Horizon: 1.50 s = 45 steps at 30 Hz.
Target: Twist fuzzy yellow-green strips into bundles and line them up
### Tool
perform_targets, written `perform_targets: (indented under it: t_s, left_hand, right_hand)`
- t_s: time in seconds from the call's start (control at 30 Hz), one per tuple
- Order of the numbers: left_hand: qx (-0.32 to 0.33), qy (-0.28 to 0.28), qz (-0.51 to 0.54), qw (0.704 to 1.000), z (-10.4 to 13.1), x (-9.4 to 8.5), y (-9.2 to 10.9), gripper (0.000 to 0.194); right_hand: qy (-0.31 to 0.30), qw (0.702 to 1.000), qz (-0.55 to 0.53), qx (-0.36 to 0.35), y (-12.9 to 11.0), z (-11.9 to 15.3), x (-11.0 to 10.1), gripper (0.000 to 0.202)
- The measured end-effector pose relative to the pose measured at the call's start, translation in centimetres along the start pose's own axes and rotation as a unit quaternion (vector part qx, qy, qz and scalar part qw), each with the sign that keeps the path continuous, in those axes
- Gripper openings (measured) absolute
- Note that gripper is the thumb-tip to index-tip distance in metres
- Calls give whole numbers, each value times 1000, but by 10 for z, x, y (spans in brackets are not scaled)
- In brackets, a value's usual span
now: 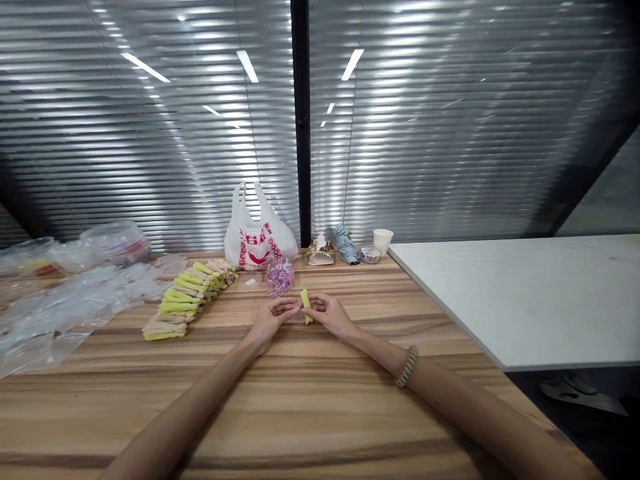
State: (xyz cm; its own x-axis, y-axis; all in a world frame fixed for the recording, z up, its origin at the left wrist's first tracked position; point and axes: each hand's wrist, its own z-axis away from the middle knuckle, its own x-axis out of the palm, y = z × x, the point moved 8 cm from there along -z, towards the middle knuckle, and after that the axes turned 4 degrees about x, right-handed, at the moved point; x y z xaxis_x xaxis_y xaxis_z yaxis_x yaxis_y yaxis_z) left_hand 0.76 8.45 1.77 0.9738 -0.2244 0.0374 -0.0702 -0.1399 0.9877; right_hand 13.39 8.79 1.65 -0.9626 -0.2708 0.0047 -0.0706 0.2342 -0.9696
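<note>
A small yellow bundle (pixel 306 307) stands nearly upright between my hands over the wooden table (pixel 280 413). My right hand (pixel 330 316) pinches it around its middle. On its other side my left hand (pixel 271 321) has its fingertips pressed together close to the bundle; what they hold, if anything, is too small to tell. A long row of yellow and beige bundles (pixel 187 297) lies to the left of my hands. Just behind them is a clear tub of pink and purple bands (pixel 280 276), with a clear round lid (pixel 249 280) beside it.
Clear plastic bags (pixel 75 307) cover the table's left side. A white carrier bag (pixel 260 240) stands at the back, with a gold tissue pack (pixel 321 251), a grey-blue pouch (pixel 346 244), a tape roll (pixel 370 255) and a paper cup (pixel 383 240). A white table (pixel 530 300) adjoins right.
</note>
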Motion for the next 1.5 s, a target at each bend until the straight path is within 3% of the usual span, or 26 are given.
perform_targets:
  t_s: [0.33, 0.73, 0.97, 1.07, 1.17, 1.37, 1.5]
  left_hand:
    - [13, -39, -36, 999, 2, 6, 3, 48]
    - [17, -86, -84, 993, 4, 17, 8, 35]
    - [-29, -126, -135, 982, 3, 18, 3, 22]
    - [-45, -147, -157, 976, 3, 19, -1, 23]
    - [-21, -167, -211, 963, 3, 20, 0, 26]
    - [18, -147, -246, 958, 5, 18, 4, 35]
    - [20, -87, -252, 963, 4, 7, 5, 39]
  right_hand:
    - [14, 999, 45, -23, -6, 2, -1, 37]
    - [27, 997, 71, -34, -13, 5, -2, 25]
    - [68, 994, 85, -22, -10, 5, -9, 25]
    - [86, 992, 86, -29, -9, 5, -13, 26]
    - [87, 991, 99, -36, -9, 6, -12, 26]
    - [38, 992, 112, -50, -13, 9, -1, 26]
    - [17, 994, 95, -47, -13, 7, 0, 28]
